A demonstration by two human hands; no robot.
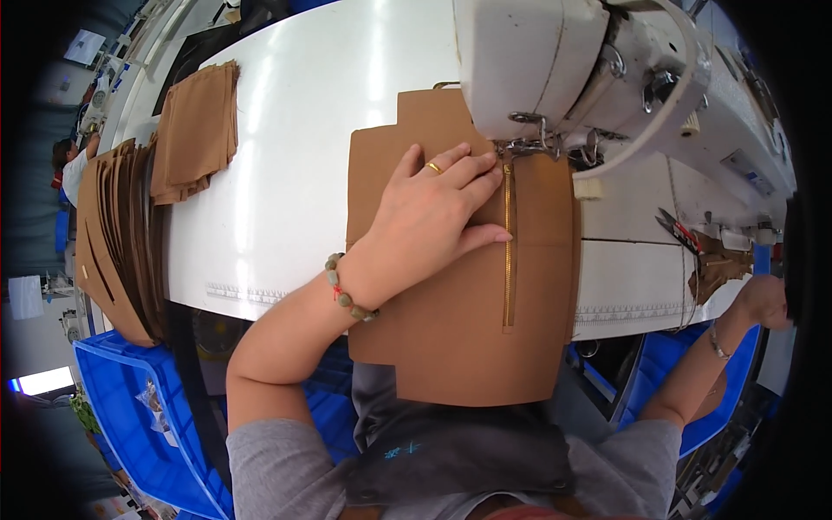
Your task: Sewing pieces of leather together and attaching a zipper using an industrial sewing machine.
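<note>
A brown panel (pixel 459 347), notched at its corners, lies on the white sewing table and hangs over its front edge. A gold-toothed zipper (pixel 510 251) runs down a slot in it. Its upper end sits under the presser foot (pixel 507 152) of a white sewing machine (pixel 537 61). My left hand (pixel 438 204) rests flat on the panel, left of the zipper, fingers stretched toward the foot and thumb touching the zipper. Far to the right, my right hand (pixel 764 302) reaches to a dark part at the picture's rim. Its fingers are mostly hidden there.
Brown pieces stand in a thick row (pixel 121 243) at the left, beside a flat stack (pixel 198 130). Red-handled snips (pixel 680 230) lie right of the machine near brown scraps (pixel 721 267). Blue crates (pixel 143 433) flank the table below. Another person (pixel 76 165) sits far left.
</note>
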